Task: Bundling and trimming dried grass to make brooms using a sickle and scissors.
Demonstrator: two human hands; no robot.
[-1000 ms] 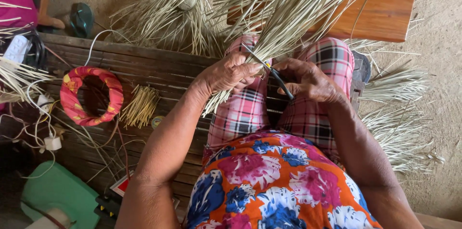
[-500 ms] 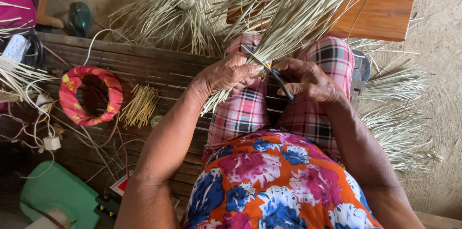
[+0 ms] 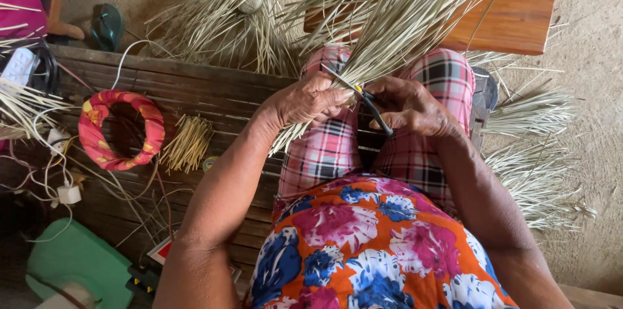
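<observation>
Left hand (image 3: 310, 100) fingers clamped around pale straw bundle (image 3: 389, 30), right hand (image 3: 412, 106) gripping dark-handled scissors (image 3: 366, 98).

Big bunch of pale dry straws (image 3: 396, 23) fanned out over the lap; small dark scissors (image 3: 370, 102) against it.

Left hand (image 3: 308, 100) and right hand (image 3: 412, 106) both clenched

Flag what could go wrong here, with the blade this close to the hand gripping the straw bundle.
The scissors in the right hand sit right beside the left hand, so its fingers could get nicked. The straw bundle fans loosely above the grip; strands might slip out or be cut unevenly.
</observation>
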